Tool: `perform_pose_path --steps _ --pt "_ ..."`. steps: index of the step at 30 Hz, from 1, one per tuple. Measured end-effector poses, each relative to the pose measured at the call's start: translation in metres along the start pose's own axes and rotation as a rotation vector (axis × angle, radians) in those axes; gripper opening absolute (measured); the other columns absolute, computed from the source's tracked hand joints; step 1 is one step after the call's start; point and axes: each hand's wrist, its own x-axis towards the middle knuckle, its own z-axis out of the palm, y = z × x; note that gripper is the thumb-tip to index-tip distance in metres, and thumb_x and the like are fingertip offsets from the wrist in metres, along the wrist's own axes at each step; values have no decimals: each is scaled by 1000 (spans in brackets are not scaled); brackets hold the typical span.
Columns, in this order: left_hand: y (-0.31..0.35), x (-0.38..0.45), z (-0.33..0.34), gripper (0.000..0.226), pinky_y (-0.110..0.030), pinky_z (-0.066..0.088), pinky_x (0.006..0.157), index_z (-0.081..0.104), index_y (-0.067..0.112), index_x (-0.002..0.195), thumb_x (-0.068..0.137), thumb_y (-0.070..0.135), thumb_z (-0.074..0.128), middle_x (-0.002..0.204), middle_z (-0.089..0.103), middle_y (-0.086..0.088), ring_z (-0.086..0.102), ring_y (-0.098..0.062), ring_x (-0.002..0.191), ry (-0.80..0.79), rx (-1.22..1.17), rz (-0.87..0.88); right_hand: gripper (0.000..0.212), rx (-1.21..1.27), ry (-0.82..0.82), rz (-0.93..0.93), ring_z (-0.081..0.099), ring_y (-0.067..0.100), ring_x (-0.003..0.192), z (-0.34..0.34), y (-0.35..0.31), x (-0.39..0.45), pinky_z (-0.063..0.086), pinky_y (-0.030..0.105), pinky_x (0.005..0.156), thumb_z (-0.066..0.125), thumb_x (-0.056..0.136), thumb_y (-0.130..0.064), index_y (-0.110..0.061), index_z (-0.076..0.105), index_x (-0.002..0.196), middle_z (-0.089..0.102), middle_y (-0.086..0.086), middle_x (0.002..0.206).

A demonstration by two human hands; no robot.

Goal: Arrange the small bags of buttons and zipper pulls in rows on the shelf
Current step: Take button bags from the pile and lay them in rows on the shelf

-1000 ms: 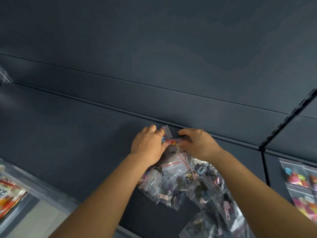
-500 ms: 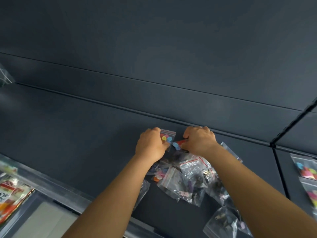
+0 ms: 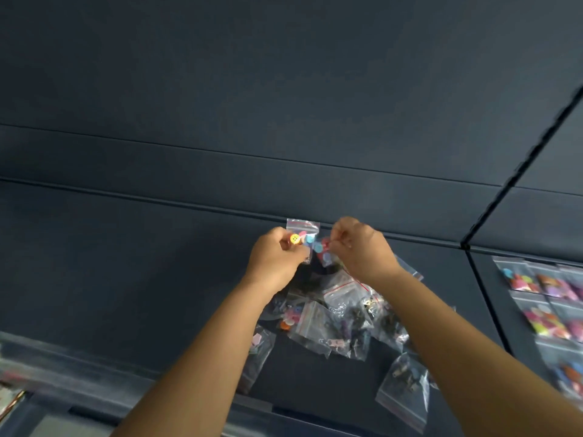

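Since the earlier frame the two hands have drawn a little apart at the back of the shelf point(image 3: 126, 279), and the bag of buttons point(image 3: 303, 236) between them now stands out more plainly, its sealed top lifted clear above the knuckles; the heap of bags point(image 3: 340, 320) sits lower in the view than it did.

The left hand point(image 3: 274, 260) has its fingers curled and pinches the left side of the bag of buttons, thumb against the plastic beside a yellow four-hole button; the right hand point(image 3: 359, 247) is curled too, its fingertips pinching a second small bag point(image 3: 325, 252) just beside the first, though blur hides how much of it is held.

The bag of buttons is a small clear zip pouch with a thin red line under its seal; inside are round buttons in yellow, pale blue and pink; it is held upright close to the back edge of the dark shelf, near the seam where the shelf meets the back panel.

Below the wrists the heap of clear pouches lies loose and overlapping, some with dark metal zipper pulls, some with pink and orange buttons; one bag of zipper pulls point(image 3: 405, 389) lies apart near the front edge; to the right, past a dark divider point(image 3: 482, 298), rows of bags point(image 3: 545, 304) of bright buttons lie flat side by side.
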Motion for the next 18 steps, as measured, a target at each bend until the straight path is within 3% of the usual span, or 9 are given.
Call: perform_pose_path --steps 2,5,7,11,14,18 --pt "11 -3 1 22 -25 51 67 62 26 98 79 16 68 86 69 6 64 -10 73 -32 -111 20 17 232 56 23 55 15 68 -11 1 -7 36 20 62 62 82 -7 -21 52 86 57 -7 72" --pt "26 -7 9 22 -19 49 60 64 23 96 79 10 68 81 68 5 60 -6 64 -55 -206 54 37 590 56 85 66 6 71 -29 2 -20 46 15 60 68 78 0 -26 50 97 69 -5 84" --pt "36 -11 19 18 -19 48 57 65 19 95 80 9 67 80 68 2 60 -8 64 -101 -208 61 43 731 52 105 70 4 74 -41 7 -30 49 11 60 69 76 4 -27 50 99 74 -2 82" --pt "50 -19 45 14 -19 50 55 64 12 96 82 7 64 80 69 -3 65 -6 61 -133 -178 76 27 808 26 113 69 12 72 -72 25 -49 52 17 66 71 76 2 -14 62 96 75 2 81" --pt "60 -24 69 8 -37 53 70 63 16 85 82 9 64 82 70 -7 66 -25 74 -115 -143 76 12 883 37 151 65 15 72 -92 46 -64 53 27 72 68 81 -3 -13 70 85 73 6 79" --pt "80 -49 116 5 -32 49 65 67 19 85 85 15 64 78 72 -4 66 -22 73 -283 -146 129 13 943 132 216 63 8 62 -116 83 -83 55 23 61 64 86 -8 -16 72 80 71 -1 71"
